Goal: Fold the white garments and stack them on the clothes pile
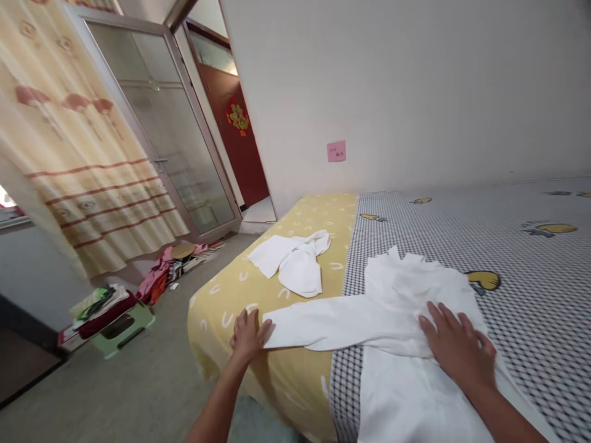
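Observation:
A white long-sleeved garment (406, 289) lies spread on the bed (295, 381), its body hanging over the near edge. One sleeve (332, 323) stretches left across the yellow part of the sheet. My left hand (248, 335) grips the cuff end of that sleeve, fingers closed on the cloth. My right hand (457, 344) lies flat on the garment's chest, fingers spread and pressing down. A second crumpled white garment (295, 261) rests further back on the yellow sheet, apart from both hands.
The bed's right part has a black-and-white checked cover (530, 289) with yellow prints. A green stool (120, 329) with stacked items and a pile of clothes and papers (178, 264) sit on the floor at left. Glass door, curtain and white wall stand behind.

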Tool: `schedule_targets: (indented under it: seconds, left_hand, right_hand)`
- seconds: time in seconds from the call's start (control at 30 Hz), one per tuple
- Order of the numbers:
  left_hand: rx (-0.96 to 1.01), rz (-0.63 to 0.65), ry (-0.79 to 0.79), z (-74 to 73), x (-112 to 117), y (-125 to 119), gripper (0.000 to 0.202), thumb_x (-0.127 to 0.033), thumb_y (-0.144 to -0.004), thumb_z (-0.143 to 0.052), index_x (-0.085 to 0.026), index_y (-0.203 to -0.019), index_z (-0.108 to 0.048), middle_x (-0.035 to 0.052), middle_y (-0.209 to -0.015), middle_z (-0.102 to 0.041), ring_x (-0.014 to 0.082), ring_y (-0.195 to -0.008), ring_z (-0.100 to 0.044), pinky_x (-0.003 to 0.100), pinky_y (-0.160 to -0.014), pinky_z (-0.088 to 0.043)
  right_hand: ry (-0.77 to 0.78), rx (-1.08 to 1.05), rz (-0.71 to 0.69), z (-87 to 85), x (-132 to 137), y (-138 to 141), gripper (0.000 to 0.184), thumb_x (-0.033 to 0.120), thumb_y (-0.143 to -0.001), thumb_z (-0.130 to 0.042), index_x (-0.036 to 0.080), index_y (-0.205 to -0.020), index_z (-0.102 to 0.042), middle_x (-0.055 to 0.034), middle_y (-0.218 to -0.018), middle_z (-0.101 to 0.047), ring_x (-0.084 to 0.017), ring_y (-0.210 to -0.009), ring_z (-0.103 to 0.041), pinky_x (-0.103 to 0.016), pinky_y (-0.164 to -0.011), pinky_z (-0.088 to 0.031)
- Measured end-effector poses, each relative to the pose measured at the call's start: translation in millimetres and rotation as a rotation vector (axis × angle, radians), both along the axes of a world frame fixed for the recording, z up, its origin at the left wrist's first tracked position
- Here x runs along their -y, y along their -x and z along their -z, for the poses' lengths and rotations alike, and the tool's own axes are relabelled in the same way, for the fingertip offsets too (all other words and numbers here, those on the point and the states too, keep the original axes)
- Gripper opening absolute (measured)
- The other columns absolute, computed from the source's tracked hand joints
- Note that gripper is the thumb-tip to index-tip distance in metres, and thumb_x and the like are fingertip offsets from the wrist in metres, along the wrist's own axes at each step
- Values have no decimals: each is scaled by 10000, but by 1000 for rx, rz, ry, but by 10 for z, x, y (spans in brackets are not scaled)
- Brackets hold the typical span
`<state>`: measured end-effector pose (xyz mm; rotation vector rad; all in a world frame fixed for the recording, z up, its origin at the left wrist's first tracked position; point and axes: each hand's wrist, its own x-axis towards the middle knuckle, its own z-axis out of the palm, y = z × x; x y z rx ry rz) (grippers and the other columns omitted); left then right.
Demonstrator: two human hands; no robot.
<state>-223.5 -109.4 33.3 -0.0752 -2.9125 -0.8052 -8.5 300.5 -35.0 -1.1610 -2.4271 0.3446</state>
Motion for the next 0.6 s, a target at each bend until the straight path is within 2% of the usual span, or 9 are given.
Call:
schedule_targets:
  seconds: [0.07,0.13,0.2,0.23,0.3,0.4,0.5,0.53,0.6]
  left_hand:
    - [7,23,-50,-15,-61,-45,418,-423,-667,-708,-243,-1040,-651,146,-1498,-488,387,-1471,-304,539,-1131,-341]
    - [15,32,-117,-79,-107,-65,262,-370,-589,-713,-234,-784,-603,143,-1329,-605,390,-1398,-396,521,-1099,-371]
    - [49,42,-207,-180,-125,-70,256,-382,-568,-665,-246,-603,-451,96,-932,-672,348,-1148,-580,472,-977,-464]
    - [75,55,-260,-240,-128,-75,295,-413,-574,-630,-256,-569,-380,47,-745,-610,305,-972,-625,439,-883,-501]
    - [126,96,-371,-378,-137,-100,336,-479,-594,-562,-269,-569,-301,-33,-569,-442,211,-688,-576,364,-704,-511]
    - [307,129,-660,-634,-216,-181,392,-500,-548,-619,-265,-596,-309,-78,-543,-380,124,-532,-447,275,-545,-436]
    - [463,116,-930,-907,-395,-266,477,-433,-441,-771,-249,-603,-361,-96,-533,-384,87,-506,-392,231,-482,-361]
    - [416,118,-934,-979,-465,-281,491,-440,-441,-786,-244,-610,-369,-88,-550,-412,91,-532,-430,227,-501,-381]
    - [256,139,-829,-1052,-596,-280,471,-498,-488,-765,-231,-661,-418,-57,-650,-508,119,-661,-544,240,-606,-463]
  right_hand:
    - [14,-3,5,-26,13,8,673,575,-918,-234,281,-1468,-487,-40,-1572,-431,-321,-1438,-340,-538,-1089,-311]
    - [24,-30,19,-56,28,19,645,567,-912,-266,305,-1450,-505,-26,-1564,-444,-305,-1445,-335,-526,-1101,-297]
    - [40,-73,25,-78,38,31,619,558,-917,-277,326,-1438,-517,-15,-1558,-454,-286,-1454,-330,-513,-1110,-288]
    - [53,-99,27,-85,40,36,611,555,-923,-274,332,-1436,-521,-11,-1559,-452,-277,-1459,-325,-511,-1115,-281]
    - [79,-160,23,-94,44,44,603,555,-935,-265,338,-1433,-526,-7,-1567,-443,-265,-1468,-317,-513,-1126,-265]
    - [127,-279,23,-119,50,49,612,565,-940,-250,332,-1432,-530,-10,-1573,-434,-252,-1472,-318,-524,-1141,-245]
    - [190,-405,4,-173,54,36,640,589,-942,-233,306,-1433,-530,-23,-1564,-447,-245,-1469,-333,-525,-1158,-236]
    - [206,-435,-1,-194,52,22,653,593,-941,-225,289,-1429,-535,-32,-1559,-453,-248,-1463,-345,-524,-1164,-235]
    - [238,-502,-18,-235,47,-20,685,595,-937,-224,232,-1427,-537,-70,-1543,-472,-258,-1440,-384,-514,-1176,-242]
